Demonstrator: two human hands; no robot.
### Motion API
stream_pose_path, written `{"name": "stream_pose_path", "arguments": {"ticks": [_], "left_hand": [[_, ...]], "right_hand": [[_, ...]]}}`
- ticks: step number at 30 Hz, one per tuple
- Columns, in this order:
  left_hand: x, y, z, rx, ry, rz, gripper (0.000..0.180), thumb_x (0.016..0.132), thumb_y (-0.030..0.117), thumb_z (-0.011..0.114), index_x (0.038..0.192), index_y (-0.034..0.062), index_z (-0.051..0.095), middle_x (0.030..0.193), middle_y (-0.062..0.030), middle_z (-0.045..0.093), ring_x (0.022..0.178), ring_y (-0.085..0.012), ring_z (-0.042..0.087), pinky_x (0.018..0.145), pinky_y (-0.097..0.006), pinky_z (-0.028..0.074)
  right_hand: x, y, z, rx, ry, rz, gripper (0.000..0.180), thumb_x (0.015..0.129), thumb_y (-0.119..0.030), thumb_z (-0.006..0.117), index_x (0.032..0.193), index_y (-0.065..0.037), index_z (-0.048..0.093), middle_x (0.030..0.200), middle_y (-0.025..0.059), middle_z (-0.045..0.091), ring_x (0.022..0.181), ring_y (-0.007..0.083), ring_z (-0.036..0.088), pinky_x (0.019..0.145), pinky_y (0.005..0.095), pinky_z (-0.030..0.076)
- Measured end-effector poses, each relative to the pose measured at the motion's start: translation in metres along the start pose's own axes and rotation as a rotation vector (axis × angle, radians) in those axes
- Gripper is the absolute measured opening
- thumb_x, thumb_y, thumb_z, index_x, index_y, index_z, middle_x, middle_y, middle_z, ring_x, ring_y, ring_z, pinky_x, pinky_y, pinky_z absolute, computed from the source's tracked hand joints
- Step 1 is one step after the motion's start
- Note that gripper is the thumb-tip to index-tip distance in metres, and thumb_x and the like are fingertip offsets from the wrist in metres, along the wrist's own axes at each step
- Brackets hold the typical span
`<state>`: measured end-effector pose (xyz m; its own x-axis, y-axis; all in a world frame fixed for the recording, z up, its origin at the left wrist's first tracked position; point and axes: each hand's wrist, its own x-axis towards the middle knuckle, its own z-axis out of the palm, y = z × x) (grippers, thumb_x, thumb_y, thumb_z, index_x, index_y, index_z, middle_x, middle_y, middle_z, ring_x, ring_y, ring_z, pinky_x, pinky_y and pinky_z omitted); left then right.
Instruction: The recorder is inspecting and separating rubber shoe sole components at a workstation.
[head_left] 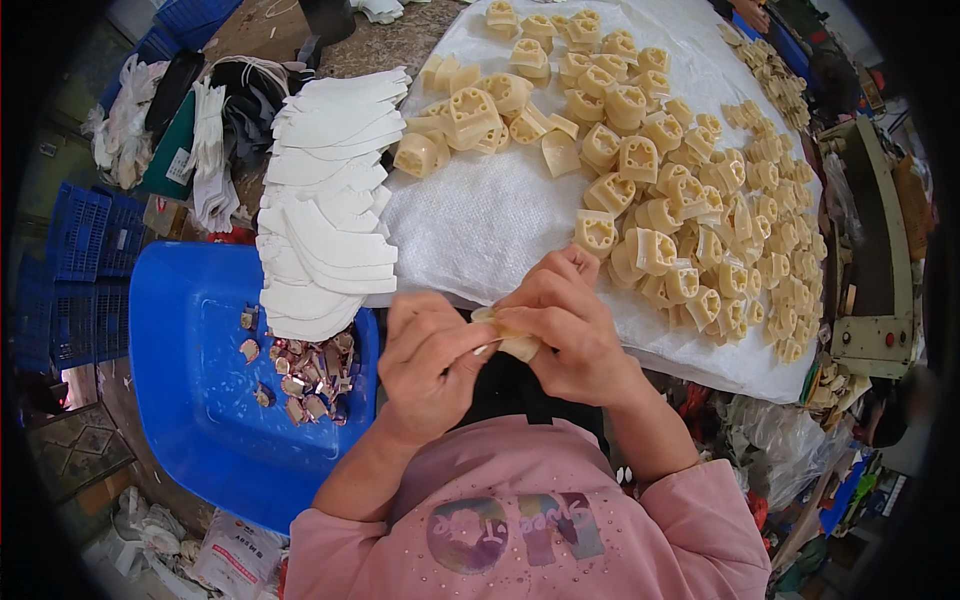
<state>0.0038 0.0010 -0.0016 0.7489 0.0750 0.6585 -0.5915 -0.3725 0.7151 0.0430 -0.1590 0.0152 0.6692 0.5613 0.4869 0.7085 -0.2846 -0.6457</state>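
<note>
In front of my chest, both hands meet over a small beige shoe heel [520, 347]. My left hand [428, 362] is closed, thumb and forefinger pinching at the heel's left side, where a thin pale edge shows by the thumb. My right hand [572, 325] curls its fingers round the heel from the right. Fingers cover much of it. Beyond my right hand, a big heap of similar beige heels [655, 252] spreads over a white woven sheet [480, 220]. Left of the sheet's bare part lies an overlapping stack of white curved pieces [325, 190].
A blue tub [190, 400] stands at my left, holding several shiny brownish pieces [312, 375]. Blue crates [90, 235] and a bundle of white gloves [210, 150] are farther left. At the far right is a greenish machine [870, 345]. Part of another person's hand [750, 14] shows at the top right.
</note>
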Motion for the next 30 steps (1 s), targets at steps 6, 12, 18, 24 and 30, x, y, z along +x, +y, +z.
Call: {"name": "stream_pose_path", "arguments": {"ticks": [6, 12, 18, 24, 30], "left_hand": [[-0.001, -0.018, -0.019, 0.093, 0.03, 0.034, 0.026, 0.061, -0.007, 0.07, 0.082, 0.0071, 0.066, 0.066, -0.0013, 0.049, 0.067, -0.0197, 0.046, 0.06, -0.029, 0.037], [0.002, -0.005, -0.019, -0.07, 0.076, -0.036, 0.021, 0.069, -0.009, 0.066, 0.083, 0.0059, 0.061, 0.077, -0.0063, 0.051, 0.073, -0.0208, 0.048, 0.065, -0.03, 0.04], [-0.002, 0.003, -0.013, -0.232, -0.067, -0.016, 0.018, 0.071, -0.01, 0.063, 0.084, 0.0013, 0.058, 0.087, -0.0131, 0.057, 0.078, -0.0257, 0.057, 0.067, -0.033, 0.048], [0.002, 0.003, -0.01, 0.07, -0.202, 0.18, 0.019, 0.066, -0.01, 0.064, 0.082, -0.0018, 0.057, 0.087, -0.0132, 0.057, 0.073, -0.026, 0.057, 0.057, -0.034, 0.044], [0.008, 0.012, -0.001, 0.271, -0.256, 0.137, 0.018, 0.066, -0.007, 0.064, 0.081, -0.0037, 0.055, 0.08, -0.0105, 0.053, 0.063, -0.0232, 0.05, 0.052, -0.034, 0.038]], "right_hand": [[0.009, -0.014, -0.002, 0.006, 0.059, 0.029, 0.024, 0.07, -0.007, 0.071, 0.092, -0.008, 0.06, 0.098, 0.005, 0.06, 0.085, 0.0226, 0.05, 0.083, 0.039, 0.032], [-0.028, -0.006, 0.02, 0.47, 0.167, 0.419, 0.019, 0.083, -0.01, 0.064, 0.1, -0.003, 0.057, 0.095, 0.0112, 0.061, 0.083, 0.0211, 0.058, 0.076, 0.0308, 0.045], [-0.026, -0.021, 0.027, 1.227, 0.463, 0.64, 0.019, 0.095, -0.014, 0.048, 0.106, 0.001, 0.052, 0.1, 0.0106, 0.059, 0.096, 0.0172, 0.058, 0.085, 0.0316, 0.048], [-0.034, -0.02, 0.016, 1.158, 0.355, 0.717, 0.021, 0.096, -0.013, 0.043, 0.107, 0.003, 0.053, 0.108, 0.0145, 0.058, 0.101, 0.0205, 0.058, 0.087, 0.0329, 0.05], [-0.02, -0.033, 0.014, 1.042, 0.324, 0.712, 0.023, 0.096, -0.01, 0.04, 0.109, 0.004, 0.052, 0.112, 0.0169, 0.058, 0.102, 0.0226, 0.059, 0.087, 0.0344, 0.051]]}}
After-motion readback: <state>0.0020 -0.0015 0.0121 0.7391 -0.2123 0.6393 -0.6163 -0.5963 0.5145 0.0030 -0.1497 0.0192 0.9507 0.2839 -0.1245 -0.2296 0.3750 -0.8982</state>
